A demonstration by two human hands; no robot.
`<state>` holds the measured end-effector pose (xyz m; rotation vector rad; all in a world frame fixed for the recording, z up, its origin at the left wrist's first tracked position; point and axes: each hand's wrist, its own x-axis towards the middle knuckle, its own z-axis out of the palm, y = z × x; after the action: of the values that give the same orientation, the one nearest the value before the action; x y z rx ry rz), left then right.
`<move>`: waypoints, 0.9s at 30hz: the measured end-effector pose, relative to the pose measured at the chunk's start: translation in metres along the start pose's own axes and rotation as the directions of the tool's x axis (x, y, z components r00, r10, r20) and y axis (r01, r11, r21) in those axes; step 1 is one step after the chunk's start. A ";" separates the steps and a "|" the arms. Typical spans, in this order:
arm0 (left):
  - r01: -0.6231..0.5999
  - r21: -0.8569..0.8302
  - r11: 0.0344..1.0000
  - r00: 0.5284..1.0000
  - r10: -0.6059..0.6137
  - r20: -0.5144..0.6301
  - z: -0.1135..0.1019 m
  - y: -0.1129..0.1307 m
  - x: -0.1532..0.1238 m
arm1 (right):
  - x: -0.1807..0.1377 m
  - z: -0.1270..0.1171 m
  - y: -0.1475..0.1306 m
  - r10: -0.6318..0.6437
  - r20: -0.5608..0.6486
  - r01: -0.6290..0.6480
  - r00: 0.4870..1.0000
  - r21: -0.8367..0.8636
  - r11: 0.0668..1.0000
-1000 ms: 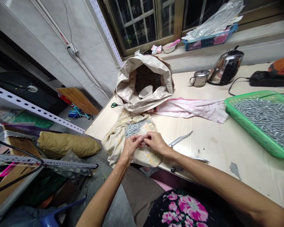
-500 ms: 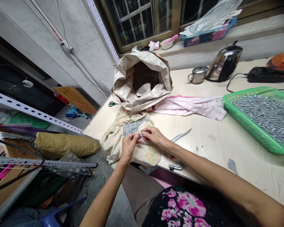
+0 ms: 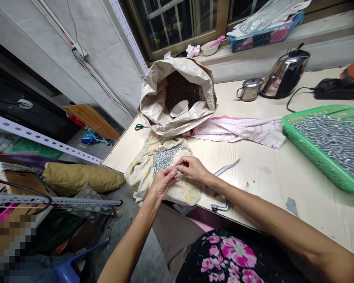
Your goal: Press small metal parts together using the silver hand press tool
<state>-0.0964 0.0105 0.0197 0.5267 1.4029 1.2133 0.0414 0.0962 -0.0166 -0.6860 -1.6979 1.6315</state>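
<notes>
My left hand [image 3: 165, 180] and my right hand [image 3: 190, 166] meet over a patterned cloth [image 3: 181, 192] at the table's near left corner. Both are pinched closed, fingertips together; whatever lies between them is too small to make out. Just beyond my fingers, a pile of small silvery metal pieces [image 3: 165, 158] rests in a fold of the cloth. Behind it a large open sack [image 3: 153, 98] holds many small dark pieces [image 3: 179, 88] and a white bowl [image 3: 181, 109]. To the right, a green plastic basket [image 3: 312, 157] is filled with silvery metal pieces [image 3: 336, 137].
A pink and white towel [image 3: 242, 131] lies beside the sack, green-handled scissors [image 3: 140, 127] to its left. Right of my hands are a curved grey strip [image 3: 227, 167] and a metal bracket-like part [image 3: 221, 206]. A lidded metal cup [image 3: 250, 89] and kettle [image 3: 286, 72] stand at the back.
My fingertips have drawn closer together, and my left hand has turned slightly. The whole view has shifted a little; the objects on the table stay in place.
</notes>
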 end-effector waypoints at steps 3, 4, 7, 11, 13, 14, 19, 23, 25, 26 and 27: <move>-0.153 0.167 0.974 0.983 0.168 -0.077 0.003 -0.003 -0.001 | 0.000 0.004 0.007 0.071 0.011 -0.072 0.997 0.073 0.995; -0.199 0.232 0.952 0.969 0.226 -0.096 0.004 -0.005 -0.002 | 0.000 0.006 0.009 0.090 0.007 -0.090 0.996 0.091 0.992; -0.257 0.383 0.887 0.939 0.324 -0.120 0.006 -0.008 -0.001 | 0.001 0.007 0.012 0.126 -0.029 -0.123 0.992 0.104 0.987; -0.207 0.343 0.916 0.959 0.259 -0.115 0.007 -0.008 0.000 | 0.001 0.005 0.010 0.138 -0.058 -0.135 0.989 0.064 0.989; -0.133 0.236 0.963 0.982 0.160 -0.103 0.007 -0.006 0.000 | 0.001 0.004 0.008 0.133 -0.071 -0.131 0.989 0.035 0.991; -0.088 0.182 0.979 0.990 0.107 -0.097 0.007 -0.005 0.000 | 0.000 0.004 0.008 0.130 -0.079 -0.128 0.988 0.021 0.992; 0.039 0.047 0.998 0.992 -0.033 -0.118 0.005 0.000 0.003 | -0.001 0.008 0.006 0.086 -0.108 -0.094 0.990 -0.065 0.993; -0.197 0.225 0.954 0.947 0.245 -0.206 -0.004 0.000 0.005 | -0.008 -0.004 -0.014 -0.035 -0.124 0.010 0.992 -0.196 0.981; -0.243 0.303 0.921 0.928 0.312 -0.205 -0.006 0.001 0.001 | -0.022 -0.021 -0.030 -0.165 -0.087 0.123 0.983 -0.363 0.924; -0.236 0.316 0.919 0.932 0.306 -0.195 -0.006 0.001 -0.002 | -0.032 -0.032 -0.038 -0.226 -0.045 0.179 0.973 -0.466 0.867; -0.215 0.315 0.924 0.943 0.280 -0.180 -0.005 0.001 -0.006 | -0.044 -0.045 -0.045 -0.264 0.008 0.222 0.965 -0.565 0.794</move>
<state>-0.1000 0.0040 0.0222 0.8153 1.7628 1.3041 0.1069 0.0877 0.0223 -0.7452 -2.1346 0.9045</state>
